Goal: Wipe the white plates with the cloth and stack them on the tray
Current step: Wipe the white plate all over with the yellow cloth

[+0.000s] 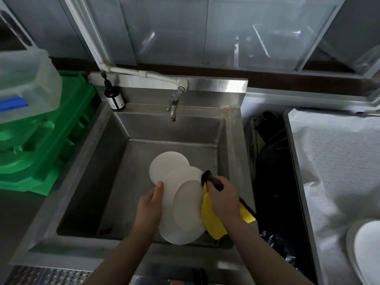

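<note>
Over the steel sink [107, 161] I see my left hand [149, 204] grasping the white plate [181, 210] by its edge, thumb curled over the rim; my right hand [224, 199] clenches the yellow cloth [213, 221] against the plate's right edge.

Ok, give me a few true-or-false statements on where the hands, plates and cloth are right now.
1. The left hand grips the rim of the held white plate. True.
2. The right hand holds a blue sponge. False: it grips a yellow cloth with a black edge.
3. Another white plate lies down in the sink. True.
4. Water is running from the tap. False: no stream is visible.
5. A brown pump bottle stands at the sink's back left corner. True.
</note>
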The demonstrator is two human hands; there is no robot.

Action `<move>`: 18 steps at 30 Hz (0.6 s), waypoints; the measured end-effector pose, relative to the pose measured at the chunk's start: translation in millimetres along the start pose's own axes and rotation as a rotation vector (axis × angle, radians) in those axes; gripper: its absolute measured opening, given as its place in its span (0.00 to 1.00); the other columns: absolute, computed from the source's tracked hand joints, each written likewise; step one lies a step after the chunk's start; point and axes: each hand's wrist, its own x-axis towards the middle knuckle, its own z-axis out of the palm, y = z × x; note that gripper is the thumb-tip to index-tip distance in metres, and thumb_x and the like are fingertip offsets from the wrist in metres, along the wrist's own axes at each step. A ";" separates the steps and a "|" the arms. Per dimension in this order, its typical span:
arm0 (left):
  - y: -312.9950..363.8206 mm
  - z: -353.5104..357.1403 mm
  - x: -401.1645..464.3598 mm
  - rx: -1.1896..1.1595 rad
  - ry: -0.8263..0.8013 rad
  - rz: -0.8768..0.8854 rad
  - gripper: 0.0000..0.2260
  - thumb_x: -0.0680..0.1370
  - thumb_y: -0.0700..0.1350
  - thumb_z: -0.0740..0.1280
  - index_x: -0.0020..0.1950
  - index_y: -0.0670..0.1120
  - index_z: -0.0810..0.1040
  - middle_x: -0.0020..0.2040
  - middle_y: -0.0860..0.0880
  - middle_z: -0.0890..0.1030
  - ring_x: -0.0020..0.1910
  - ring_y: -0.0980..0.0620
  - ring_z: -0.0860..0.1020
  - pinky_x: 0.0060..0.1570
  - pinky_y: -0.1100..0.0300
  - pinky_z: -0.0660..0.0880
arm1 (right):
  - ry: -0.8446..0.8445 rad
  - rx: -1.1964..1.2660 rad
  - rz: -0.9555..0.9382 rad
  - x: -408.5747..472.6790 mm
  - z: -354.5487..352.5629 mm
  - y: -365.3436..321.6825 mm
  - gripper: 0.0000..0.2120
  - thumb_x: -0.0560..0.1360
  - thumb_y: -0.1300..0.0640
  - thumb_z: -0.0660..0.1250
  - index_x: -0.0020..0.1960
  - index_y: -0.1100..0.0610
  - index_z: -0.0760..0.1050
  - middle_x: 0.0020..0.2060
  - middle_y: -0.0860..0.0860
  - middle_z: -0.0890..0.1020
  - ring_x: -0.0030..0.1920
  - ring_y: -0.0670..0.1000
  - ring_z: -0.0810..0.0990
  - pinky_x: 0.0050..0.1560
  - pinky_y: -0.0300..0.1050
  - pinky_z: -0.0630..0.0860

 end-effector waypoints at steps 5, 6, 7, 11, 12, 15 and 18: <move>0.5 -1.5 -1.1 -0.030 -0.008 -0.017 0.18 0.81 0.60 0.61 0.54 0.50 0.84 0.48 0.49 0.86 0.51 0.45 0.83 0.56 0.41 0.79 | 0.027 -0.010 0.202 5.8 -5.8 23.8 0.06 0.79 0.54 0.63 0.46 0.53 0.77 0.37 0.50 0.79 0.39 0.50 0.76 0.43 0.48 0.74; 2.4 -0.9 -1.1 -0.027 -0.009 -0.022 0.17 0.82 0.58 0.61 0.54 0.49 0.84 0.47 0.48 0.86 0.50 0.45 0.83 0.54 0.43 0.80 | 0.029 -0.004 0.240 6.5 -6.5 27.8 0.05 0.79 0.55 0.63 0.47 0.51 0.77 0.38 0.50 0.80 0.40 0.50 0.76 0.45 0.49 0.75; 4.0 -0.4 -1.2 -0.023 -0.017 -0.027 0.16 0.83 0.56 0.60 0.53 0.49 0.84 0.47 0.48 0.86 0.50 0.45 0.84 0.52 0.45 0.80 | 0.031 0.011 0.265 6.6 -6.3 31.1 0.05 0.80 0.54 0.63 0.47 0.50 0.77 0.39 0.50 0.80 0.41 0.50 0.76 0.46 0.50 0.76; 7.1 0.4 -0.6 -0.033 -0.030 -0.037 0.17 0.83 0.57 0.60 0.53 0.48 0.84 0.48 0.47 0.86 0.51 0.44 0.84 0.54 0.42 0.80 | 0.077 0.085 0.230 2.3 -6.5 27.5 0.05 0.79 0.55 0.64 0.45 0.49 0.76 0.38 0.48 0.79 0.40 0.48 0.76 0.42 0.47 0.73; 7.4 1.0 -0.9 -0.038 -0.039 -0.045 0.17 0.83 0.57 0.60 0.55 0.48 0.84 0.49 0.47 0.86 0.51 0.44 0.84 0.55 0.41 0.80 | 0.081 0.087 0.191 1.2 -5.7 24.7 0.05 0.79 0.55 0.65 0.44 0.52 0.77 0.37 0.50 0.80 0.40 0.50 0.77 0.41 0.48 0.73; 5.7 5.1 -2.9 -0.068 -0.054 -0.060 0.18 0.82 0.58 0.62 0.56 0.47 0.84 0.50 0.46 0.86 0.52 0.44 0.84 0.55 0.40 0.80 | 0.059 0.065 0.070 -3.8 -0.3 12.4 0.06 0.78 0.56 0.66 0.44 0.55 0.77 0.37 0.52 0.80 0.40 0.51 0.78 0.40 0.49 0.74; 3.0 6.3 -2.3 -0.097 -0.076 -0.062 0.25 0.73 0.67 0.65 0.56 0.48 0.84 0.52 0.45 0.86 0.53 0.43 0.84 0.57 0.38 0.79 | 0.043 0.029 -0.028 -5.5 4.5 0.3 0.05 0.78 0.54 0.66 0.44 0.50 0.77 0.38 0.46 0.80 0.40 0.45 0.77 0.40 0.45 0.73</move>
